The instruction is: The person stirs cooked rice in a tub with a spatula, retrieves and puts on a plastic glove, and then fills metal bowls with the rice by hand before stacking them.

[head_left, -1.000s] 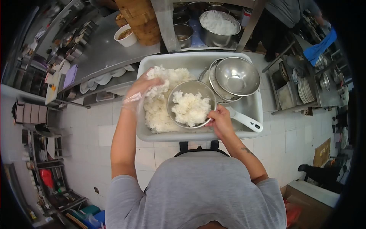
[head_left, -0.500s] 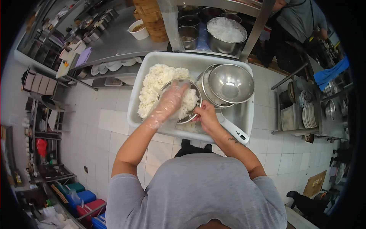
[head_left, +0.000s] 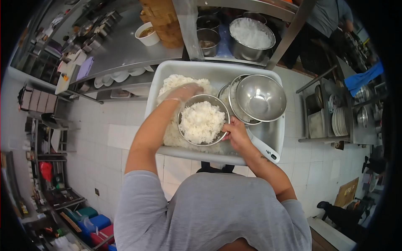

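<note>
My right hand (head_left: 236, 133) grips the rim of a metal bowl (head_left: 204, 143), its thumb over the edge. White rice (head_left: 203, 121) is heaped in this bowl. Beyond it, my left hand (head_left: 187, 92), in a clear plastic glove, reaches into the pile of loose rice (head_left: 180, 82) in a large white tub (head_left: 155, 96). The fingers of that hand are hidden by rice and blur. At the tub's right side, an empty-looking metal bowl (head_left: 261, 98) rests on another metal container (head_left: 234, 106) with rice in it. A scale (head_left: 266, 149) with a white handle-like end lies below these.
A steel counter (head_left: 121, 42) at the upper left holds bamboo steamers (head_left: 163, 21) and a white bowl of food (head_left: 147, 34). Beyond the tub stands a pot of white contents (head_left: 251, 35). Another person (head_left: 328, 21) stands at the upper right. Stacked plates (head_left: 339, 123) sit on a right-hand shelf.
My left hand has left the rice in the bowl and moved up and left into the tub's rice pile. The held bowl has shifted slightly right and down, its heap now uncovered.
</note>
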The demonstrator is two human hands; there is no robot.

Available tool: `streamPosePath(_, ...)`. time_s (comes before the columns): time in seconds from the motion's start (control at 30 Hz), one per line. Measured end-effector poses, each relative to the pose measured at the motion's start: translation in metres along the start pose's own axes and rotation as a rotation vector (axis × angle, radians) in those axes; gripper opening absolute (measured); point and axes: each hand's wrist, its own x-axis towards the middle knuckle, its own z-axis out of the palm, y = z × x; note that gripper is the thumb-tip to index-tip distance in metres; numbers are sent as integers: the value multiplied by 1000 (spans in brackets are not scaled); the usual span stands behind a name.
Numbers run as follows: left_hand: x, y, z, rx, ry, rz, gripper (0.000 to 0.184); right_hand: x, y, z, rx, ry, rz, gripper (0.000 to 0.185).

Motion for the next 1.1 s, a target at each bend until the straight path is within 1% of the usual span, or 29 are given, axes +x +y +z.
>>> streamPosePath(0.07, -19, 6, -24, 294, -92, 128, 50, 7, 3, -6, -22, -22, 3, 14)
streamPosePath(0.17, -55, 3, -52, -32, 43, -21, 34, 7, 4, -6, -4, -31, -8, 14)
streamPosePath(0.27, -90, 19, -79, -387, 26, 64, 28, 5, 1, 0, 54, -48, 3, 15)
streamPosePath(0.3, -101, 28, -83, -368, 44, 79, 33, 6, 3, 1, 84, -51, 0, 15)
streamPosePath(0.4, -129, 62, -44, -563, 85, 296, 50, 7, 7, 4, 148, -65, -26, 14)
streamPosePath(0.47, -127, 76, -16, 90, 205, 489, 67, 1, 4, 13, 180, -73, -57, 14)
streamPosePath(0.57, -157, 130, 15, 512, 108, 224, 75, 22, 29, 14, 133, -57, -242, 14)
streamPosePath(0.67, -160, 121, 1, 465, 157, 414, 56, -4, 4, 28, 172, -77, -62, 14)
streamPosePath(0.77, -156, 104, -31, 116, 277, 320, 35, -14, -10, 31, 128, -85, -77, 13)
streamPosePath(0.83, -150, 99, -11, 150, 322, 440, 28, -23, -20, 37, 99, -82, -80, 14)
streamPosePath(0.87, -147, 98, -1, 167, 349, 501, 25, -24, -23, 39, 81, -84, -85, 14)
streamPosePath(0.9, -150, 109, 0, 211, 312, 487, 24, -25, -25, 40, 82, -92, -92, 15)
streamPosePath(1.0, -139, 92, -11, 287, 471, 621, 24, -33, -30, 43, 95, -117, -113, 19)
streamPosePath(1.03, -140, 89, -20, 183, 369, 477, 29, -38, -35, 46, 104, -129, -116, 20)
streamPosePath(1.1, -146, 94, -32, 258, 294, 449, 30, -44, -46, 47, 112, -157, -134, 22)
